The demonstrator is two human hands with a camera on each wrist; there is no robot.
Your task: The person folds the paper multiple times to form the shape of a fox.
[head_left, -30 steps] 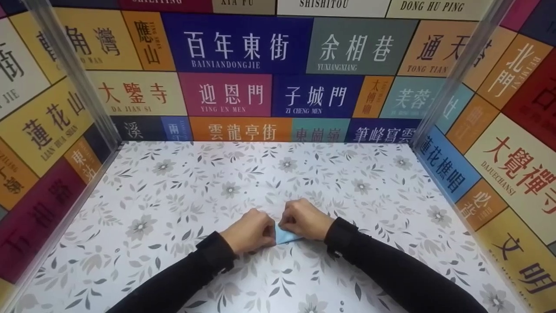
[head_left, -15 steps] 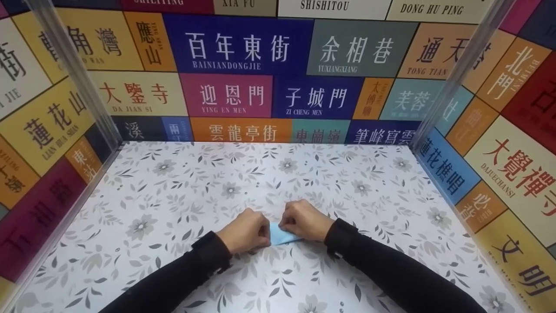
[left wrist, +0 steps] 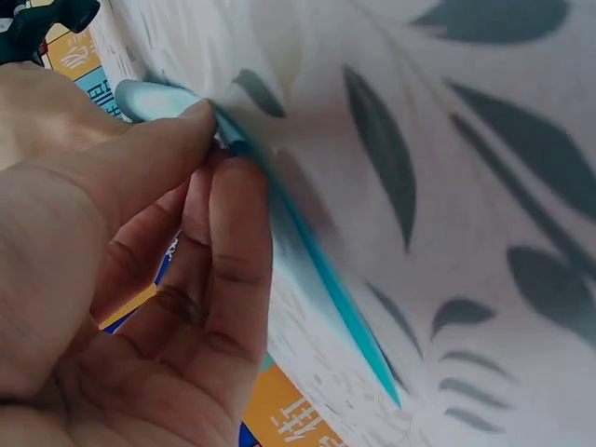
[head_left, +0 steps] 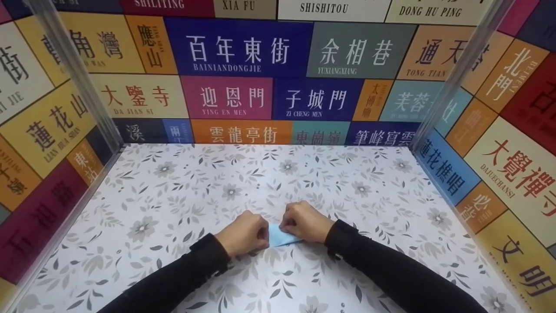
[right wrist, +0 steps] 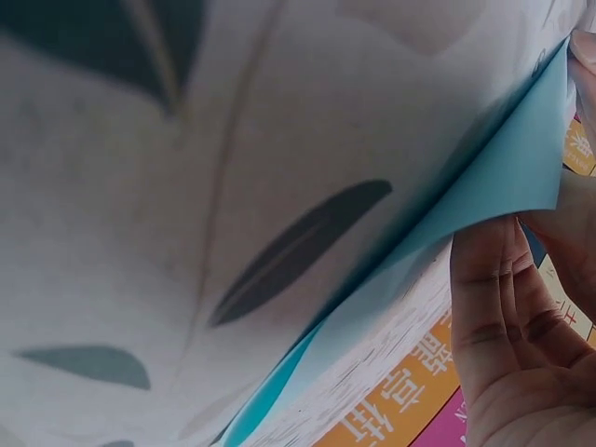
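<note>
A small sheet of light blue paper [head_left: 282,236], with a fold along it, lies low over the table between my two hands. My left hand [head_left: 244,234] pinches its left end. In the left wrist view, the thumb and forefinger of the left hand [left wrist: 168,251] meet at the paper's edge [left wrist: 326,279]. My right hand [head_left: 307,221] grips the other part and hides its upper right. The right wrist view shows the right hand's fingers [right wrist: 489,307] beneath the raised flap of the blue paper [right wrist: 484,186], with the thumb side beyond it.
A white tabletop [head_left: 195,174] printed with grey flowers and leaves extends around the hands. Colourful panels with Chinese lettering [head_left: 239,48] stand at the back and on both sides. Clear edge strips [head_left: 447,82] run down the corners. Black sleeves [head_left: 391,269] cover both arms.
My left hand has shifted a little to the left, and more of the blue paper shows between the hands. The right hand has kept nearly the same place.
</note>
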